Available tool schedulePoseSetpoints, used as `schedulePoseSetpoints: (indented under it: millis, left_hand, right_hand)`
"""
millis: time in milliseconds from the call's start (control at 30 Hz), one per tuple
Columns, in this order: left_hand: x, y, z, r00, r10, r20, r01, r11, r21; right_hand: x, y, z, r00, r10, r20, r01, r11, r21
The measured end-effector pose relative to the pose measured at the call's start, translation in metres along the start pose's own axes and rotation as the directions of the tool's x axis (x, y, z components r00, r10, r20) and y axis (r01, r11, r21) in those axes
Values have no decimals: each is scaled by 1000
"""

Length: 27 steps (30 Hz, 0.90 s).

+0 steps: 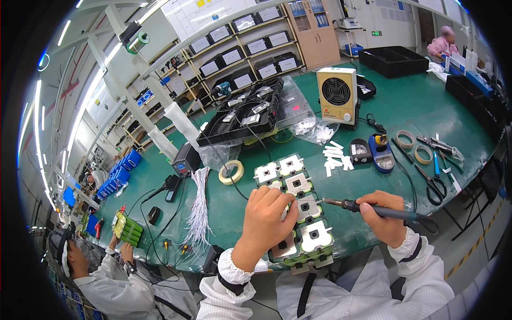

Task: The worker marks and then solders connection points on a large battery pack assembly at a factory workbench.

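A battery pack (316,235) of green cells with white-topped metal tabs lies in front of me at the table's near edge. My left hand (266,221) rests over its left side, fingers bent and pressed together; whatever they pinch is hidden. In my right hand (383,216) is a soldering iron (392,212), held by its dark handle. Its metal tip points left, close to the pack's right edge beside a middle tab. A thin dark cable runs from the black tray toward my left hand.
Beyond the pack stand a yellow fan unit (337,96) and a black tray (245,113). Right of it are a blue soldering stand (382,153), tape rolls and scissors (434,186). White wires (198,210) lie left. A co-worker (106,280) handles another green battery pack (127,229).
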<state>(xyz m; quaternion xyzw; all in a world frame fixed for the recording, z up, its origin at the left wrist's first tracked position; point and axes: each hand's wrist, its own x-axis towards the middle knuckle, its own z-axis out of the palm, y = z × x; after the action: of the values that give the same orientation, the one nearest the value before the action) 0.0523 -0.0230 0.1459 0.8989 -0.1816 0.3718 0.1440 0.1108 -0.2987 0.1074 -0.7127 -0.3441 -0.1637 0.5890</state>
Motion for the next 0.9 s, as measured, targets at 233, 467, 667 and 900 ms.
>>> schedulePoseSetpoints:
  millis: [233, 467, 667, 900]
  left_hand:
    - [1, -1, 1, 1000, 7, -6, -7, 1000, 11]
    - [2, -1, 4, 1000, 19, 0, -19, 1000, 3]
    - [3, 0, 8, 999, 40, 15, -40, 999, 0]
    - [4, 0, 13, 998, 44, 38, -43, 999, -22]
  right_hand:
    - [0, 2, 3, 1000, 4, 5, -4, 1000, -4]
    - [0, 3, 2, 1000, 6, 5, -6, 1000, 5]
    - [2, 0, 2, 1000, -4, 2, 4, 1000, -13]
    - [3, -4, 1, 999, -10, 36, 12, 999, -47]
